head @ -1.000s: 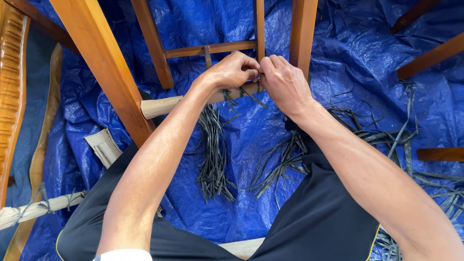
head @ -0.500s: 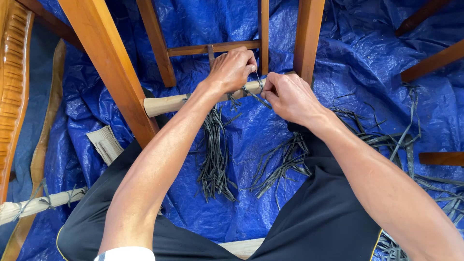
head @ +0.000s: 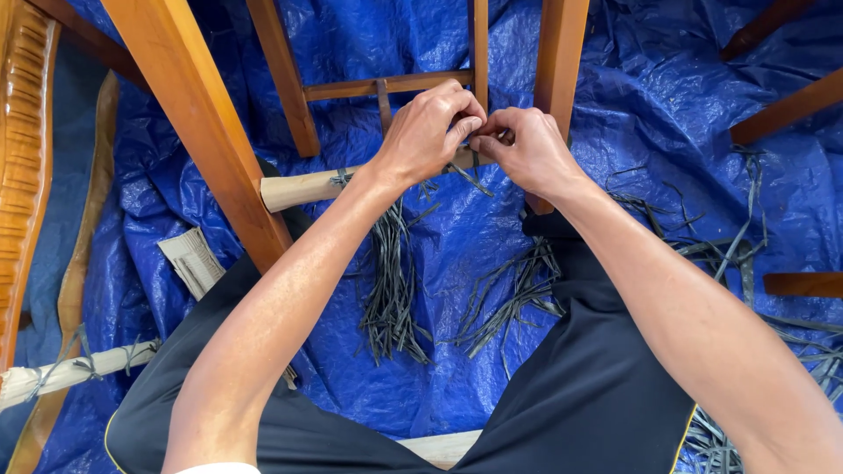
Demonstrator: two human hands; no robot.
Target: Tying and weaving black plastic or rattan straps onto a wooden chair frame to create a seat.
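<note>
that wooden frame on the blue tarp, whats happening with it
A person seated on a blue tarp has both hands at a pale rail of the wooden frame. The left hand and right hand pinch a dark strip there. Bundles of dark strips hang beneath it.

Looks to me like a furniture workshop, floor-level setup. I'm seeing a crinkled blue tarp spread over the floor, bare wooden chair frames standing all around, a carved wooden piece at the left, and dark weaving strips lying loose everywhere.
</note>
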